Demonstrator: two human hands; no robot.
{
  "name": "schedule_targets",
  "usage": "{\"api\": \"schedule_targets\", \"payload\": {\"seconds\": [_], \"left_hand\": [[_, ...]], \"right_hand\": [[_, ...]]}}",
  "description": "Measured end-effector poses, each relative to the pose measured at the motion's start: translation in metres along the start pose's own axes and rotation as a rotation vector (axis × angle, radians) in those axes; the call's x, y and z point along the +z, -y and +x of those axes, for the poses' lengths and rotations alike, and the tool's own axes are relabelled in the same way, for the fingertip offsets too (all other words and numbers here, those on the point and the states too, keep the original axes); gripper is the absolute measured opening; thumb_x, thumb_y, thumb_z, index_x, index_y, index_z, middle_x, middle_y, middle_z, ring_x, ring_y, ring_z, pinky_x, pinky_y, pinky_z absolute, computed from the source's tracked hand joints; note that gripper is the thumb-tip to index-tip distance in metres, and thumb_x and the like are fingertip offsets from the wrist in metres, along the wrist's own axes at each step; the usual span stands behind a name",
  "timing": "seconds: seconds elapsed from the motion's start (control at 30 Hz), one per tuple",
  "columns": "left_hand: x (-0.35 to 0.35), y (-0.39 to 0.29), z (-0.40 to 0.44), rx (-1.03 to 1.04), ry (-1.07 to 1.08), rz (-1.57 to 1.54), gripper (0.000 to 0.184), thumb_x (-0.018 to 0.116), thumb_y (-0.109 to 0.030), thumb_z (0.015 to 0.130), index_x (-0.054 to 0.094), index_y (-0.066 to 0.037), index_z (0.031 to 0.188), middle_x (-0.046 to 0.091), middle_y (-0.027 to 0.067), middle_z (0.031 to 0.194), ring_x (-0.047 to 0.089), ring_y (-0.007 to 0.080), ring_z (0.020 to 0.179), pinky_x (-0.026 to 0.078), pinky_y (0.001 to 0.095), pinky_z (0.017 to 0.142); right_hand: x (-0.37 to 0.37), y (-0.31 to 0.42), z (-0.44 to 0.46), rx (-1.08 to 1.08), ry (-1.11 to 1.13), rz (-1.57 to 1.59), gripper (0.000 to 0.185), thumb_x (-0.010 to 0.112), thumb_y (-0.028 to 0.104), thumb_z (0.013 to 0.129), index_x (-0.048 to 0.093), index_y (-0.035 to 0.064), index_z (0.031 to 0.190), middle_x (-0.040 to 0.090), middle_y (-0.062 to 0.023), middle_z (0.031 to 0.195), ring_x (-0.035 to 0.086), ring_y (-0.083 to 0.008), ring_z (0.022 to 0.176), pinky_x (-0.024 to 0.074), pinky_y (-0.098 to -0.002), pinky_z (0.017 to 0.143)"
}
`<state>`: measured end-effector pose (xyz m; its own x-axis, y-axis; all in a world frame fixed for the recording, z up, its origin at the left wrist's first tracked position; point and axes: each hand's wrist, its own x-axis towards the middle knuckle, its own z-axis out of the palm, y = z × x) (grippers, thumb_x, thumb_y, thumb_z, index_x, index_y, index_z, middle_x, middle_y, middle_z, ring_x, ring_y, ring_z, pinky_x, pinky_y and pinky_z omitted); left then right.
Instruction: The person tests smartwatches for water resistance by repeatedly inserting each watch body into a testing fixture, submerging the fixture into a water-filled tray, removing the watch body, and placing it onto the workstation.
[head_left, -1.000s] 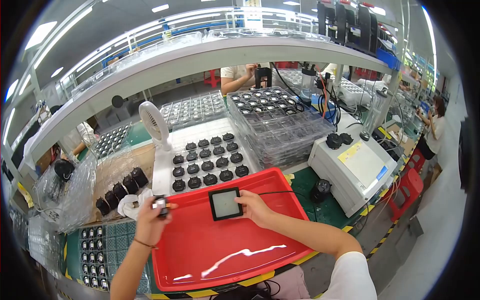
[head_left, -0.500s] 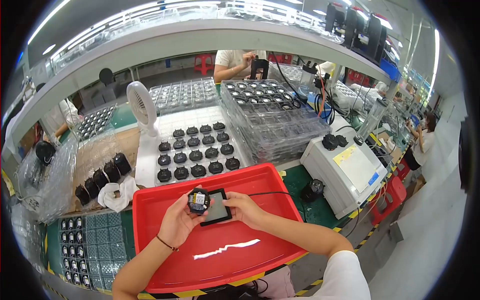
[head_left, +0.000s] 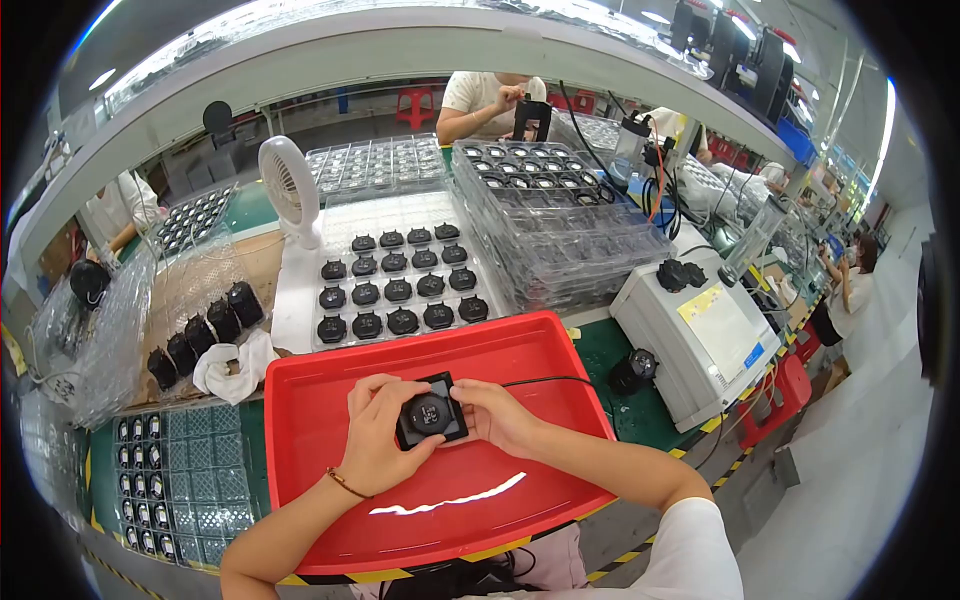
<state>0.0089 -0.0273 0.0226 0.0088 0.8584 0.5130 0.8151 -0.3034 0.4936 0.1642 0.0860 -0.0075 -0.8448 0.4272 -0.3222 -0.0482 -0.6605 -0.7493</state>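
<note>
My left hand [head_left: 383,428] grips a black, roughly round module [head_left: 427,413] with small light print on its upper face. The module lies against a flat square pad [head_left: 457,431] with a black frame, covering most of its surface. On the other side, my right hand [head_left: 497,412] holds that pad by its right edge, thumb on top and fingers partly beneath. A black cable [head_left: 548,380] leads off to the right from behind my right hand. Both hands are above a shallow red tray [head_left: 545,440].
Behind the tray, rows of black modules sit in a clear plastic tray [head_left: 410,275]. Stacked clear trays [head_left: 560,240], a white fan [head_left: 290,190] and a white box-shaped machine [head_left: 690,340] stand around. At left are black cylinders [head_left: 222,318] and another module tray [head_left: 205,480]. A co-worker [head_left: 475,105] sits opposite.
My left hand has turned the module over, from its labelled, open-looking side to its printed face, and brought it onto the pad. The view has shifted slightly.
</note>
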Motion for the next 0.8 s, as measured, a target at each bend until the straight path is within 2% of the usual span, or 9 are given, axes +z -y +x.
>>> {"api": "schedule_targets", "payload": {"seconds": [0.1,0.47,0.8], "left_hand": [[0.0031,0.0033,0.0002,-0.069,-0.024,-0.012,0.057,0.076,-0.012,0.052,0.052,-0.007,0.104,0.055,0.0047,0.101,0.041,0.0266,0.102,0.032,0.0376,0.089],[0.0091,0.0071,-0.0033,-0.034,-0.040,0.005,0.057,0.077,-0.014,0.053,0.052,-0.008,0.104,0.055,0.0043,0.103,0.040,0.0275,0.106,0.033,0.0377,0.089],[0.0082,0.0038,-0.0024,0.015,-0.023,-0.013,0.057,0.076,-0.013,0.053,0.052,-0.008,0.104,0.054,0.0079,0.102,0.044,0.0286,0.102,0.035,0.0385,0.086]], "right_hand": [[0.0016,-0.0011,0.0001,-0.036,0.007,-0.025,0.025,0.048,0.019,0.086,0.047,0.0038,0.105,0.055,-0.0121,0.100,0.059,-0.0232,0.088,0.0511,-0.0427,0.077],[0.0040,0.0007,-0.0023,-0.010,-0.036,-0.093,0.025,0.047,0.010,0.085,0.047,0.0002,0.108,0.055,-0.0123,0.101,0.059,-0.0214,0.088,0.0525,-0.0377,0.076],[0.0018,-0.0006,-0.0006,0.006,-0.008,-0.134,0.027,0.051,0.012,0.084,0.047,0.0018,0.109,0.056,-0.0100,0.100,0.059,-0.0188,0.090,0.0502,-0.0348,0.078]]}}
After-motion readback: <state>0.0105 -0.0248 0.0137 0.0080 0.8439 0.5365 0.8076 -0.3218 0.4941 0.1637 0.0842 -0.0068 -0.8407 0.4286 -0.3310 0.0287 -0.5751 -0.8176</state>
